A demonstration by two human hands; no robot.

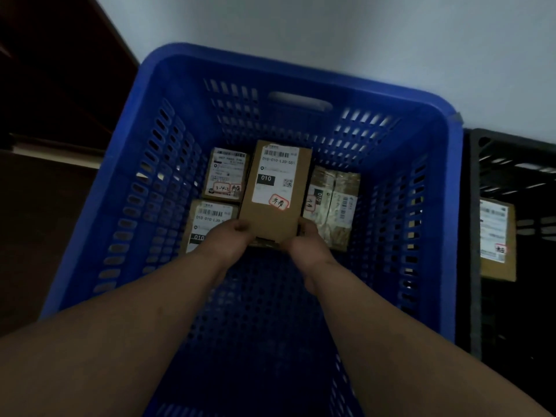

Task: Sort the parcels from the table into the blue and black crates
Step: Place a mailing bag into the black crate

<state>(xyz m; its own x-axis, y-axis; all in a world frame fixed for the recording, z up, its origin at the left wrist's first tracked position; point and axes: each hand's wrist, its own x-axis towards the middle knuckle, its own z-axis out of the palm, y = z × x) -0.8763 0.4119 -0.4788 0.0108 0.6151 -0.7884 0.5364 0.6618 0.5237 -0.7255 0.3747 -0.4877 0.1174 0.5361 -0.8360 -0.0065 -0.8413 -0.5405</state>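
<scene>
Crates, parcels and hands, counted

Two perforated plastic crates stood side by side, one blue, one black; five labelled brown cardboard parcels showed, four in the blue; two bare hands.

Labelled cardboard parcel inside blue crate

Pale grey floor fills the top of the view, running from eleven o'clock round to two. Sitting right on it, dead centre, the blue crate, slotted walls and a handle cut-out at twelve o'clock. Hard against its side at three o'clock stands the black crate, the two rims touching or nearly so. Over at nine to ten o'clock, dark brown furniture rises beside the blue crate, too dim to identify.
</scene>
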